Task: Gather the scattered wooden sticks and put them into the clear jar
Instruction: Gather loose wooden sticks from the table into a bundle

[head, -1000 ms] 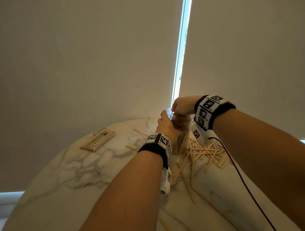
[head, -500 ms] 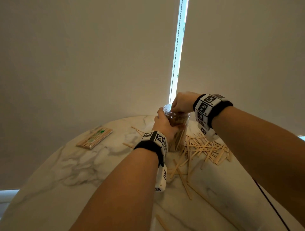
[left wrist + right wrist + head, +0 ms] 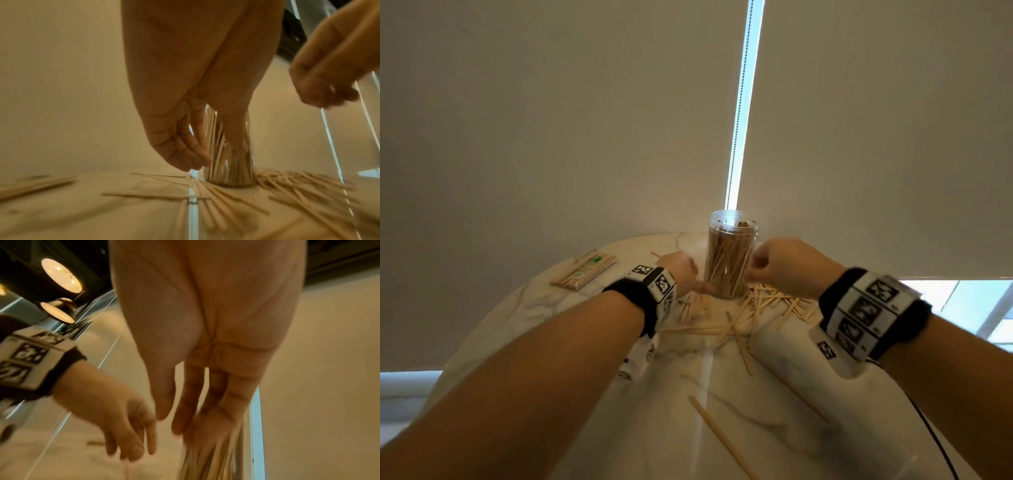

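Note:
The clear jar (image 3: 732,253) stands upright at the far side of the marble table (image 3: 517,318), packed with wooden sticks. Several more sticks (image 3: 774,305) lie scattered around its base and toward me. My left hand (image 3: 683,270) hangs low just left of the jar, its fingers (image 3: 185,155) straight and pointing down beside the jar's wall (image 3: 228,170), holding nothing. My right hand (image 3: 780,263) hovers just right of the jar. In the right wrist view its fingers (image 3: 191,402) hang relaxed and empty above the blurred sticks.
A flat packet of sticks (image 3: 585,270) lies on the table at the left. One long stick (image 3: 719,435) lies near me at the centre. Pale roller blinds with a bead chain (image 3: 739,113) hang right behind the table. A black cable (image 3: 935,438) trails from my right wrist.
My left hand has let go of the jar and dropped beside its base. My right hand has come off the jar's mouth and moved down to the right.

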A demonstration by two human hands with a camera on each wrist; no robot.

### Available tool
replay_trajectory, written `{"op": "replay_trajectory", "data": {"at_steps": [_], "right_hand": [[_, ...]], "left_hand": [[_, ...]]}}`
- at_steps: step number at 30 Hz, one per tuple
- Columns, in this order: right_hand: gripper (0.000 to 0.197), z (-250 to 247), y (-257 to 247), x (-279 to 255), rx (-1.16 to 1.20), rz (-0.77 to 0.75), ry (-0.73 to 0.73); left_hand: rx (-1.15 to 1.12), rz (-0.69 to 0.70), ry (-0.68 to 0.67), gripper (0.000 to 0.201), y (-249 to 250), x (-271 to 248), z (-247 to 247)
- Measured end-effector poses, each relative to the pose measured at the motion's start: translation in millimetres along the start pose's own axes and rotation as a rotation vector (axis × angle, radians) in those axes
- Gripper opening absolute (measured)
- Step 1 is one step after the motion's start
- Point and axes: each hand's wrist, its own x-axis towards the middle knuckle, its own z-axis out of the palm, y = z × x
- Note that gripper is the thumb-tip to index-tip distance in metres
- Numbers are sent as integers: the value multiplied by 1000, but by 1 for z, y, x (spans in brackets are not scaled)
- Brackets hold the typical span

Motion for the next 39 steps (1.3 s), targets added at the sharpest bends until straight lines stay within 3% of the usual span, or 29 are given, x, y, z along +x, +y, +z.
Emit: {"op": "replay_trajectory", "data": {"at_steps": [3,6,9,12,15,20,23,25,27,31,35,37,39], "right_hand": [[33,29,-2,-31,-210,124,-431],[27,49,-4,-48,-320,156,-582],[20,54,-6,-59,-247,152,-548],[27,50,-10,-73,-241,144,-468],[29,50,-29,-92,-69,103,-425],[31,69,-69,-116,-82,-58,-554],[19,75,-76,-118,-132,-120,-509],[27,74,-78,-120,-166,-126,-488],[35,72,-76,-121,-194,-103,-485],[30,63,-56,-120,-154,-17,-541],[31,46,-25,-96,29,148,-444],[35,41,-13,-79,44,207,-388],[36,43,-6,-64,-13,269,-327]], "left_hand": [[239,-53,-82,57,-21,-30,-3],[354,-149,-135,75,-40,-57,5],[411,-192,-165,62,-48,-74,16],[379,-174,-126,39,-43,-91,22],[357,-157,-123,26,-37,-103,24],[310,-175,-126,23,-35,-114,22],[272,-139,-55,34,-37,-112,13],[167,-159,12,42,-40,-108,6],[128,-166,82,48,-45,-100,1],[102,-141,165,46,-48,-86,-6],[38,-113,249,37,-39,-76,-11],[57,-73,197,37,-31,-73,-9],[137,-63,39,48,-21,-71,1]]}}
